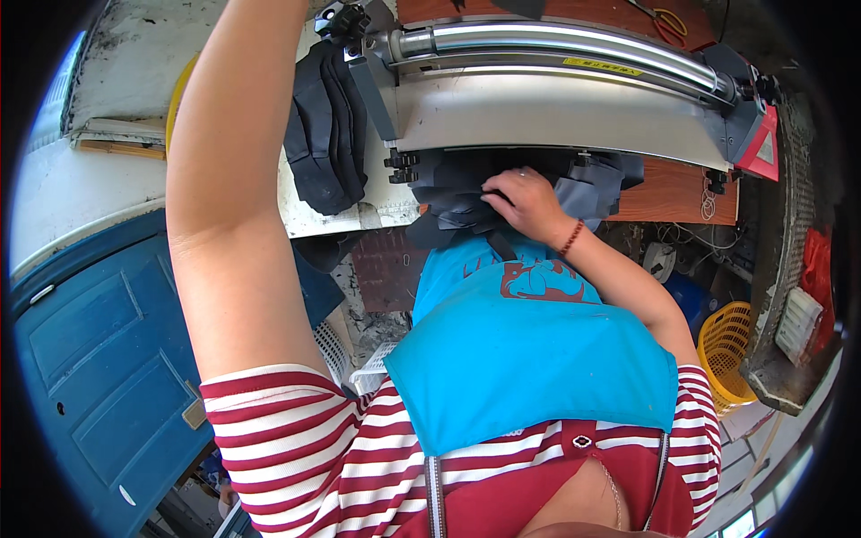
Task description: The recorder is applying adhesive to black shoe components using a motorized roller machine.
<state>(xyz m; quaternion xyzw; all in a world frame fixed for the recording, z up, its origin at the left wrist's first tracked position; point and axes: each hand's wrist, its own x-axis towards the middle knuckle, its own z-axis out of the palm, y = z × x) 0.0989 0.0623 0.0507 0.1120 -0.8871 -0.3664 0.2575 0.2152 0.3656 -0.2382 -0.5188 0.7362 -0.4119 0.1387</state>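
My right hand (531,203) is at the heap of thin dark grey and black sheet pieces (457,193) in front of the machine. Its fingers and thumb are bent together over the edge of a black piece, whose exact shape is hidden in the heap. The machine (556,109) has a sloping metal plate, with a shiny roller (574,43) across its far side. My left arm (233,179) reaches up past the upper edge of the view, so the hand itself is out of sight. Right beside that arm lies a layered stack of black pieces (327,134).
Black knobs (402,166) stick out at the machine's near left corner. Yellow-handled scissors (670,25) lie at the far right. Beside me are a yellow plastic basket (725,350) on the right and a blue cabinet (108,350) on the left. A blue apron (538,368) covers my front.
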